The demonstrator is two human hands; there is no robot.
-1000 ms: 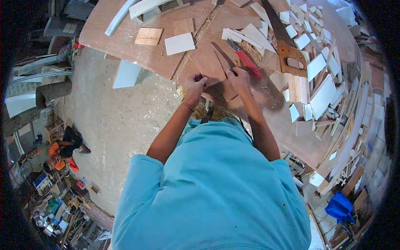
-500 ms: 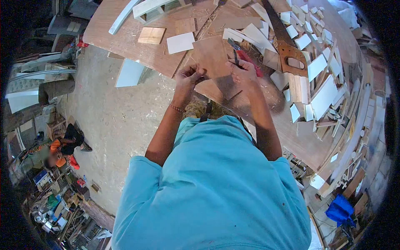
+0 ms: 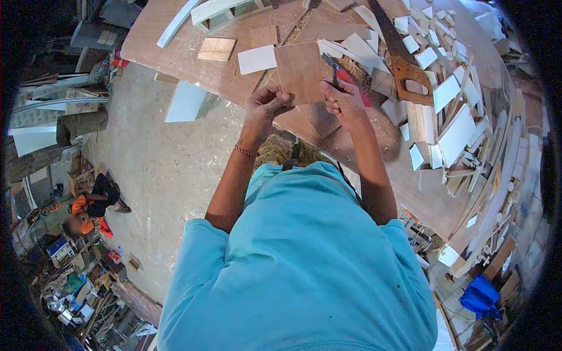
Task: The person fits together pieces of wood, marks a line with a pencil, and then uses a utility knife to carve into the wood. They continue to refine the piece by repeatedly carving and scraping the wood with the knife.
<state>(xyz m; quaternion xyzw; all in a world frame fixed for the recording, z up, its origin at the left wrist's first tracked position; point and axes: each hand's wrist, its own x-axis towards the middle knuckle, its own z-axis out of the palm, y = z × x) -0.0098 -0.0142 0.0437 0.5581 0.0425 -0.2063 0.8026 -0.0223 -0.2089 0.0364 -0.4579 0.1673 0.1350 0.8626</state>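
My left hand (image 3: 268, 105) is closed, thumb and fingers pinching the lower left corner of a thin square wooden board (image 3: 304, 73). The board is tilted up above the workbench. Just right of it, my right hand (image 3: 346, 102) is closed around a slim dark tool (image 3: 335, 75) whose tip points away from me; its exact kind is too small to tell. Behind that hand lies a red object (image 3: 361, 92), partly hidden. A handsaw (image 3: 404, 73) with a wooden handle rests on the bench to the right.
The workbench (image 3: 170, 64) carries a white rectangular piece (image 3: 257, 59), small wooden blocks (image 3: 216, 49) and a pale wooden frame (image 3: 228, 10). Many white and wood offcuts (image 3: 456, 134) pile up at right. A person (image 3: 96, 202) sits on the far left beside clutter.
The board has risen and turned slightly, its face now showing more fully between my hands. My right hand has shifted slightly with the dark tool still in it.
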